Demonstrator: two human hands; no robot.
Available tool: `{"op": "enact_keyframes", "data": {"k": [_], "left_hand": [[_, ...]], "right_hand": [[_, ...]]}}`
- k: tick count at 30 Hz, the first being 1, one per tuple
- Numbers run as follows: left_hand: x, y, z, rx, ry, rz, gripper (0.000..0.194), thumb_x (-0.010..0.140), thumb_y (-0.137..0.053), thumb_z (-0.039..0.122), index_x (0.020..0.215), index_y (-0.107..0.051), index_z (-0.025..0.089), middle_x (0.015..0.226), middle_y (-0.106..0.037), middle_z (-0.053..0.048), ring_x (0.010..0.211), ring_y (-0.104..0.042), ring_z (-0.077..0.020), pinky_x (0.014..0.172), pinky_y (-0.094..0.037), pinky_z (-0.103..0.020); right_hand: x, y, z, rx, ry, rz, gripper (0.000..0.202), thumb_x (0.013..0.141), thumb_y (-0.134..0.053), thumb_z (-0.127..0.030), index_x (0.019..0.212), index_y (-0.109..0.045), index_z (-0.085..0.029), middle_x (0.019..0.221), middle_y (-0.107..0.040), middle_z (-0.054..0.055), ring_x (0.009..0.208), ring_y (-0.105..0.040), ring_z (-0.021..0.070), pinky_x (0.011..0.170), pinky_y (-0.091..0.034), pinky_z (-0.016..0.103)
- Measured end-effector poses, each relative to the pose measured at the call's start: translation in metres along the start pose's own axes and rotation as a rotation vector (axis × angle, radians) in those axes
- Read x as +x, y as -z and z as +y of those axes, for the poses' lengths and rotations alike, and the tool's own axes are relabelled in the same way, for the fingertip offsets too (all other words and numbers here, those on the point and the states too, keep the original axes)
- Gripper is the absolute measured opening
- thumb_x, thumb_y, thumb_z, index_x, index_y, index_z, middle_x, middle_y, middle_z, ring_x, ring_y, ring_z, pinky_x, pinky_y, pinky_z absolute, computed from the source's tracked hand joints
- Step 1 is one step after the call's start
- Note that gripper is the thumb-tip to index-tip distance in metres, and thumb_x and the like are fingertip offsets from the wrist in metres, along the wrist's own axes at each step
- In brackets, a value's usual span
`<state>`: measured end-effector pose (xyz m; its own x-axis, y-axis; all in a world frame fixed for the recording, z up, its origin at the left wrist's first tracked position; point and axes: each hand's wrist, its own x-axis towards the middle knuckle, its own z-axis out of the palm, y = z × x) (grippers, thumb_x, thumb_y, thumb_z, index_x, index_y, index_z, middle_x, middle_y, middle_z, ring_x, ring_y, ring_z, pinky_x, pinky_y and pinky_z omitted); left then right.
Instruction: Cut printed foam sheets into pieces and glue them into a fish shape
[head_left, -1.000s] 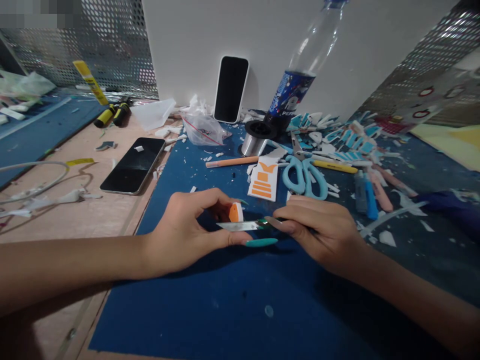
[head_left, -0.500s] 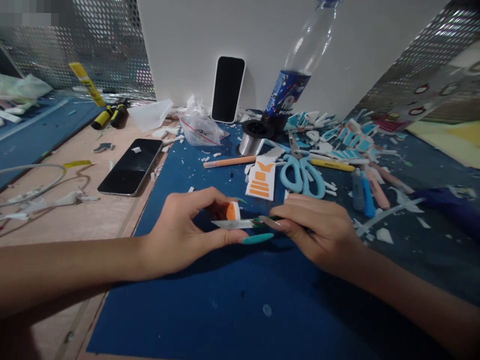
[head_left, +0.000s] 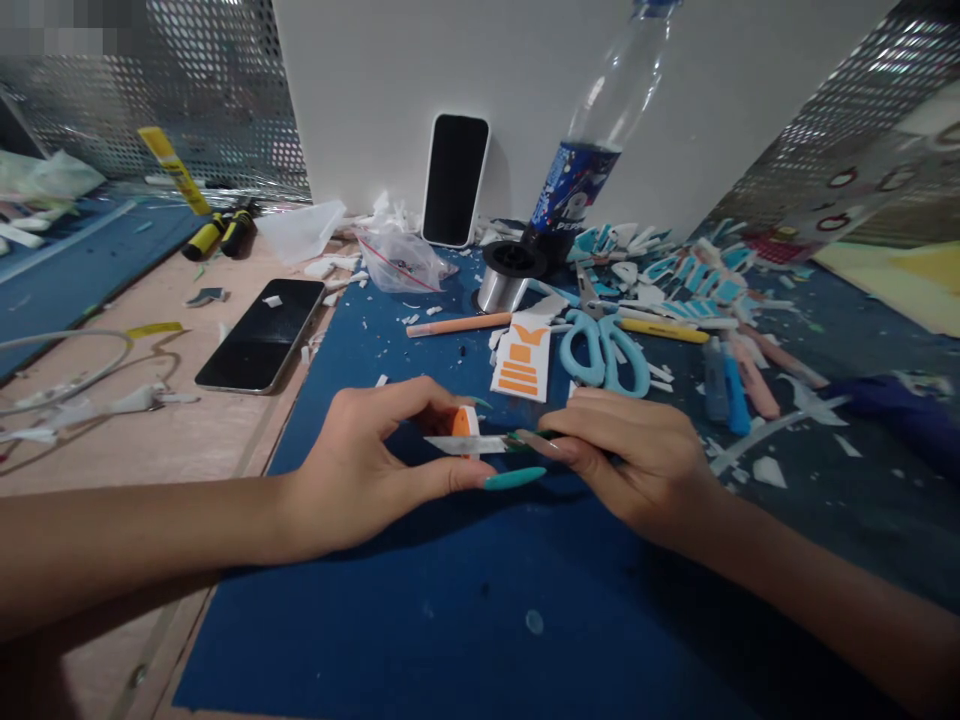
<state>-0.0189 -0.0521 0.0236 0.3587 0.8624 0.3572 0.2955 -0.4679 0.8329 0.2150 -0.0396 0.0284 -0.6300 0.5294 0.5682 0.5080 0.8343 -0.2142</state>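
Observation:
My left hand [head_left: 375, 465] is closed on a small orange-and-white piece [head_left: 463, 422], apparently foam, pinched between thumb and fingers. Long teal nails show on this hand. In my right hand [head_left: 637, 450] is a craft knife [head_left: 480, 445]; its handle is mostly hidden by the fingers. The blade points left and lies across the near side of the orange piece. Just beyond the hands rests a white sheet with orange shapes [head_left: 523, 365]. Light-blue scissors [head_left: 606, 350] lie behind my right hand.
A spool of wire [head_left: 504, 280], a leaning Pepsi bottle [head_left: 574, 190] and a propped phone [head_left: 455, 180] stand at the back. White and blue scraps [head_left: 697, 280] are heaped at right. Another phone [head_left: 262, 335] lies left of the blue mat [head_left: 450, 620].
The knife blade has shifted slightly upward, and a little of the orange piece now shows below it. Both hands stay in nearly the same place.

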Motion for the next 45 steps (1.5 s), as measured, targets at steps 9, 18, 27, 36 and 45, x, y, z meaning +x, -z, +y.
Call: {"op": "enact_keyframes", "data": {"k": [9,18,27,36,45], "left_hand": [[0.0027,-0.0011,-0.0001,0.023,-0.019,-0.008,0.025,0.071,-0.078,0.033,0.085,-0.066,0.015,0.078,-0.071,-0.001,0.070,-0.064,-0.0118,0.065,-0.051,-0.020],[0.0036,-0.0013,-0.0002,0.042,-0.004,0.001,0.025,0.073,-0.076,0.034,0.085,-0.065,0.015,0.080,-0.071,-0.003,0.071,-0.065,-0.0149,0.065,-0.052,-0.024],[0.0029,-0.0011,0.0006,0.068,-0.011,0.025,0.024,0.074,-0.075,0.035,0.084,-0.065,0.016,0.082,-0.073,-0.003,0.073,-0.067,-0.0150,0.065,-0.052,-0.023],[0.0026,-0.0015,0.0014,0.108,-0.009,0.021,0.024,0.073,-0.076,0.035,0.084,-0.066,0.017,0.084,-0.074,-0.003,0.074,-0.068,-0.0150,0.064,-0.053,-0.022],[0.0021,-0.0020,0.0002,0.122,-0.067,0.021,0.026,0.073,-0.076,0.035,0.088,-0.066,0.017,0.086,-0.074,-0.003,0.077,-0.069,-0.0156,0.067,-0.054,-0.022]], "right_hand": [[0.0020,-0.0010,-0.0026,0.030,-0.016,-0.016,0.023,0.094,-0.046,-0.023,0.076,-0.059,-0.016,0.059,-0.056,0.001,0.054,-0.048,0.0107,0.052,-0.040,0.024],[0.0021,-0.0025,-0.0009,0.024,-0.021,0.006,0.020,0.093,-0.048,-0.022,0.077,-0.059,-0.017,0.059,-0.059,0.001,0.053,-0.052,0.0118,0.051,-0.041,0.024],[0.0009,-0.0018,-0.0008,0.016,0.001,0.025,0.019,0.092,-0.049,-0.019,0.076,-0.059,-0.015,0.057,-0.055,0.001,0.053,-0.049,0.0115,0.053,-0.040,0.024],[0.0034,-0.0020,-0.0030,0.031,-0.010,0.029,0.020,0.093,-0.048,-0.021,0.078,-0.059,-0.016,0.058,-0.055,0.001,0.054,-0.049,0.0110,0.052,-0.039,0.023],[0.0024,-0.0035,-0.0001,0.047,-0.035,0.017,0.022,0.093,-0.048,-0.023,0.076,-0.059,-0.017,0.058,-0.056,0.000,0.053,-0.050,0.0108,0.051,-0.040,0.023]]}}
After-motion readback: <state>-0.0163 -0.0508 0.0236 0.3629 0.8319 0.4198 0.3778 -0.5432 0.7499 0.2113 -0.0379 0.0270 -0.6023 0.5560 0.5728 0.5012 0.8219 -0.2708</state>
